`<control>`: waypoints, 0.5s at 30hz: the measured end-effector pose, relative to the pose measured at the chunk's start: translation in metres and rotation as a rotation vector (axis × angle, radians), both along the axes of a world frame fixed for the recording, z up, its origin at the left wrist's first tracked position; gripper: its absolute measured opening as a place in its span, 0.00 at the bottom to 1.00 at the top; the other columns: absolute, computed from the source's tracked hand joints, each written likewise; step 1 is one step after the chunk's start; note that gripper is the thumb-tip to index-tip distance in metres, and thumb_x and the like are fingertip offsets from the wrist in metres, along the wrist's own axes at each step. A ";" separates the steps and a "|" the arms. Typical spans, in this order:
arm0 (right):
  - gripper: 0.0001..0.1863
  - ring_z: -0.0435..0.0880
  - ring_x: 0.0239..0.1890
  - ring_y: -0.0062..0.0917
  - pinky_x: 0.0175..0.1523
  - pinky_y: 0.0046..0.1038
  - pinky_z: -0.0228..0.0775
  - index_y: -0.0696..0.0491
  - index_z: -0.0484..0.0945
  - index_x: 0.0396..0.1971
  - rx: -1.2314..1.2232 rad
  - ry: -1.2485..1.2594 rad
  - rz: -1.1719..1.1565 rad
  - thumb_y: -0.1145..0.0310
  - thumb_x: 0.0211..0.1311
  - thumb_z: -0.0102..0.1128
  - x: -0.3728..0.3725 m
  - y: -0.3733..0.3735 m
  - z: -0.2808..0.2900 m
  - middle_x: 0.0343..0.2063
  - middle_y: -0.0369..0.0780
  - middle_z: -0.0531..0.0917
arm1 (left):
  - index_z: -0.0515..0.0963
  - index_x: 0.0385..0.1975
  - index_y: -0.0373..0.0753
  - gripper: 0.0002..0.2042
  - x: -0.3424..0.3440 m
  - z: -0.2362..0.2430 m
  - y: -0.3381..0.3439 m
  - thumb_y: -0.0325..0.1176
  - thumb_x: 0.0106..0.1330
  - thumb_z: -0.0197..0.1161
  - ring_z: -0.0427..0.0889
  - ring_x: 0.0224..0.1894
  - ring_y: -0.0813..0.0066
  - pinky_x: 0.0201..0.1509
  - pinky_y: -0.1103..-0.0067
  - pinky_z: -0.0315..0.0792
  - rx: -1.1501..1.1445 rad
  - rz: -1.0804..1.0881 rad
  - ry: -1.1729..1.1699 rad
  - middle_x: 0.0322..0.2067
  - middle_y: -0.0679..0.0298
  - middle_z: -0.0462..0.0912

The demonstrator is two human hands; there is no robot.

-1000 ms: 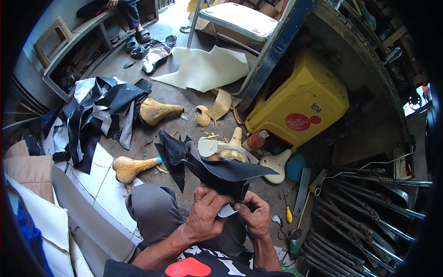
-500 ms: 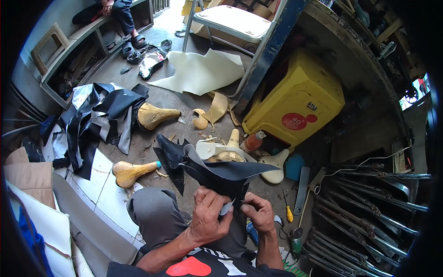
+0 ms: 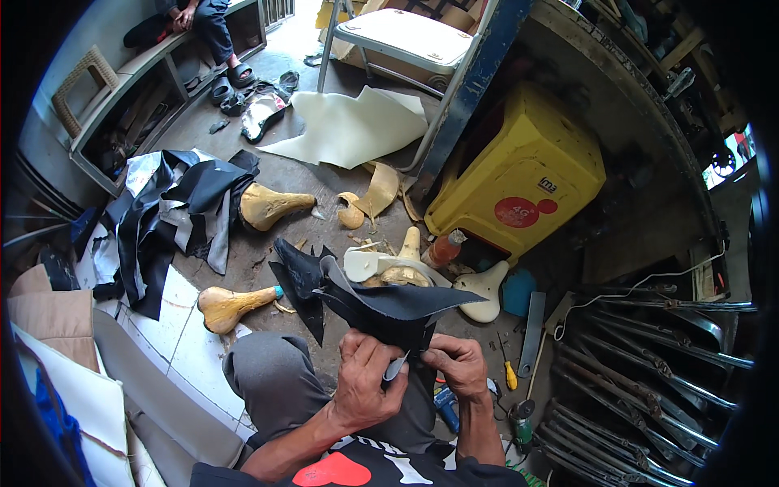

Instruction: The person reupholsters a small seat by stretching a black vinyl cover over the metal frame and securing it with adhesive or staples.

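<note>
A black sheet of leather-like material (image 3: 389,307) with a grey underside is bunched above my lap, its pointed end spreading to the right. My left hand (image 3: 369,380) is closed around its lower part, and a small grey flap curls out beside the thumb. Thumb and fingertips of my right hand (image 3: 458,365) pinch the black edge just to the right. Whether a small tool is between those fingers cannot be seen. Behind the sheet lie a pale saddle-shaped form (image 3: 406,272), partly hidden, and a cream bicycle saddle (image 3: 483,292).
Two yellowish saddle forms (image 3: 272,204) lie left of centre, near a heap of black scraps (image 3: 174,203). A yellow plastic stool (image 3: 527,170) lies tipped at right. A yellow-handled screwdriver (image 3: 510,376) and metal bars (image 3: 641,398) are at lower right. Another person (image 3: 203,24) sits far left.
My right hand has shifted slightly and its fingers have closed nearer the black edge. My left hand keeps its hold, and the sheet stays almost in place.
</note>
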State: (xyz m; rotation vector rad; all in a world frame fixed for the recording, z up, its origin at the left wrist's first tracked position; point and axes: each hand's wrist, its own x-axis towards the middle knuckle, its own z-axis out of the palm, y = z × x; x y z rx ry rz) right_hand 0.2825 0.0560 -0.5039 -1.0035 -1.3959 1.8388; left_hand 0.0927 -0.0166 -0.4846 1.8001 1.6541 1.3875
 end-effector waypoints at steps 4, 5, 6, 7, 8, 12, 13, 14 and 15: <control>0.06 0.73 0.30 0.11 0.35 0.19 0.61 0.58 0.85 0.32 -0.067 -0.026 0.006 0.71 0.66 0.70 -0.002 0.002 0.013 0.27 0.29 0.80 | 0.78 0.34 0.37 0.09 0.000 0.001 0.001 0.24 0.54 0.67 0.72 0.38 0.55 0.50 0.63 0.64 0.013 0.006 0.009 0.31 0.57 0.75; 0.06 0.73 0.31 0.10 0.35 0.18 0.61 0.58 0.84 0.33 -0.080 -0.051 -0.002 0.71 0.66 0.70 -0.003 0.002 0.017 0.27 0.29 0.81 | 0.77 0.35 0.37 0.09 0.000 0.000 0.002 0.24 0.54 0.67 0.72 0.38 0.55 0.50 0.63 0.64 0.013 -0.002 0.014 0.31 0.57 0.75; 0.06 0.73 0.31 0.10 0.36 0.18 0.62 0.58 0.84 0.33 -0.093 -0.075 -0.009 0.71 0.66 0.70 -0.004 0.001 0.020 0.28 0.29 0.81 | 0.77 0.35 0.37 0.10 -0.001 -0.001 0.001 0.25 0.54 0.67 0.72 0.38 0.55 0.51 0.63 0.64 0.014 -0.009 0.019 0.31 0.57 0.75; 0.06 0.73 0.31 0.10 0.36 0.18 0.62 0.58 0.84 0.33 -0.092 -0.077 -0.008 0.71 0.66 0.70 -0.005 0.000 0.023 0.28 0.29 0.81 | 0.77 0.35 0.37 0.10 -0.001 -0.001 0.002 0.25 0.54 0.67 0.72 0.38 0.55 0.51 0.63 0.64 0.015 -0.008 0.017 0.31 0.57 0.75; 0.07 0.72 0.31 0.09 0.36 0.17 0.62 0.57 0.84 0.33 -0.087 -0.105 -0.022 0.70 0.66 0.70 -0.007 0.000 0.025 0.27 0.28 0.81 | 0.77 0.35 0.37 0.09 -0.001 -0.001 0.002 0.25 0.54 0.67 0.72 0.38 0.55 0.51 0.63 0.63 0.008 -0.012 0.015 0.31 0.57 0.76; 0.08 0.71 0.31 0.09 0.35 0.18 0.62 0.57 0.81 0.32 -0.044 -0.213 -0.049 0.69 0.66 0.70 -0.012 -0.005 0.028 0.26 0.28 0.79 | 0.78 0.35 0.37 0.09 -0.002 -0.003 0.003 0.25 0.54 0.67 0.73 0.38 0.55 0.52 0.63 0.63 0.010 -0.019 0.000 0.32 0.58 0.77; 0.08 0.71 0.31 0.09 0.35 0.18 0.62 0.57 0.81 0.32 -0.041 -0.212 -0.053 0.69 0.66 0.70 -0.011 -0.006 0.026 0.26 0.28 0.79 | 0.78 0.35 0.37 0.09 -0.002 -0.003 0.004 0.25 0.54 0.67 0.73 0.38 0.55 0.52 0.63 0.63 0.013 -0.023 0.001 0.32 0.58 0.77; 0.08 0.71 0.31 0.09 0.35 0.18 0.62 0.57 0.81 0.32 0.034 -0.213 -0.053 0.69 0.66 0.70 -0.010 -0.007 0.021 0.26 0.28 0.79 | 0.77 0.35 0.38 0.10 -0.001 -0.002 0.005 0.24 0.54 0.68 0.73 0.38 0.56 0.52 0.63 0.64 0.010 -0.025 0.000 0.33 0.58 0.77; 0.08 0.72 0.31 0.10 0.36 0.18 0.62 0.56 0.80 0.32 0.108 -0.212 -0.054 0.69 0.66 0.69 -0.009 -0.007 0.019 0.26 0.28 0.78 | 0.77 0.36 0.39 0.10 0.000 -0.003 0.005 0.23 0.54 0.68 0.73 0.38 0.57 0.51 0.64 0.64 0.006 -0.028 -0.001 0.33 0.59 0.78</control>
